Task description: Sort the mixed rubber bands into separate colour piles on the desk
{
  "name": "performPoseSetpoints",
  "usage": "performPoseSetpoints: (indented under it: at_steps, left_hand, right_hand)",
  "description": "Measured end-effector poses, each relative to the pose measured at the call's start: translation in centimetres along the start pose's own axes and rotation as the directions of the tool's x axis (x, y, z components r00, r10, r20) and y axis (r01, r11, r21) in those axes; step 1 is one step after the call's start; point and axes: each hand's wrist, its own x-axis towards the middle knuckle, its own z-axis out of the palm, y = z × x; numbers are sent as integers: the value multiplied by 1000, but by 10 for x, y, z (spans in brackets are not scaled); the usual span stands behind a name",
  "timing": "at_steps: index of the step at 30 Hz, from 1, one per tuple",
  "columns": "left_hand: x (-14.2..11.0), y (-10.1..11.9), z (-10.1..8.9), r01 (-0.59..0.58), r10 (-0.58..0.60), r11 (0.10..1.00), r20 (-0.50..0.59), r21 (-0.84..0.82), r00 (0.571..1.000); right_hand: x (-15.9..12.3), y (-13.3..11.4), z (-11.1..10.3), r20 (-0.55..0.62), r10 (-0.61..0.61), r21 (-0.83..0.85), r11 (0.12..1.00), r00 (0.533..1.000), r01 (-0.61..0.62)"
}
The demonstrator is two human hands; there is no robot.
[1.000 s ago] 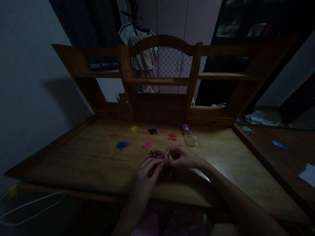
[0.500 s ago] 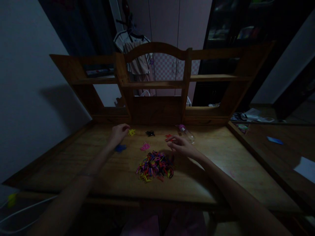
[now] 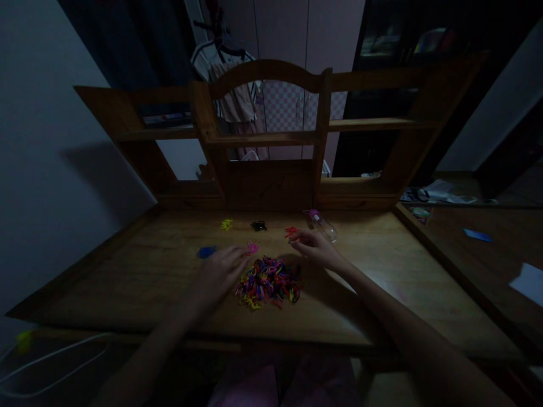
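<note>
A heap of mixed-colour small elastic bands (image 3: pixel 269 282) lies on the wooden desk in front of me. Behind it are small separate piles: yellow bands (image 3: pixel 226 224), black bands (image 3: pixel 258 226), red bands (image 3: pixel 291 232), pink bands (image 3: pixel 253 247) and blue bands (image 3: pixel 206 251). My left hand (image 3: pixel 220 271), a little blurred, is just left of the heap, its fingers stretched toward the pink pile; nothing shows in them. Beside the red pile hovers my right hand (image 3: pixel 316 249), its fingers loosely bent and apart, with no band visible in it.
A clear bottle with a pink cap (image 3: pixel 324 226) lies behind my right hand. Along the back of the desk (image 3: pixel 127 271) stands a wooden shelf unit (image 3: pixel 271 138). A white cable (image 3: pixel 59 350) hangs at the lower left. The room is dim.
Both hands were together over the heap, fingers pinched. They parted; my left hand reached beside the yellow pile, then came back toward the heap. My right hand moved back to the red pile.
</note>
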Motion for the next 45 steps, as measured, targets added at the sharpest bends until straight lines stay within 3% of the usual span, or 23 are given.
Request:
performPoseSetpoints:
  at_steps: [2,5,10,13,21,32,39,45]
  left_hand:
    - [-9,23,2,-48,45,998,91,29,995]
    - [-12,40,3,-40,39,999,141,5,989]
    - [-5,44,6,-46,57,997,171,-67,984]
    - [-5,42,11,-58,69,995,155,-80,986]
    - [-4,35,24,-66,81,993,154,-95,985]
    - [-4,32,25,-90,103,991,141,-100,985]
    - [1,37,18,-75,92,991,157,-111,983]
    - [2,37,24,-73,87,991,131,-112,988]
  right_hand:
    - [-1,4,2,8,-28,-79,996,1000,29]
    - [-5,4,4,79,-52,-148,987,996,63]
    - [-12,-6,11,282,-127,-102,982,951,162]
    - [-15,-10,17,330,-136,-107,978,934,181]
    - [-15,-6,26,288,-128,-135,976,949,172]
    - [-14,-5,27,285,-34,101,995,958,5]
    - [-10,-6,26,185,-34,144,989,982,7]
    - [-8,-6,24,153,38,204,977,988,-69]
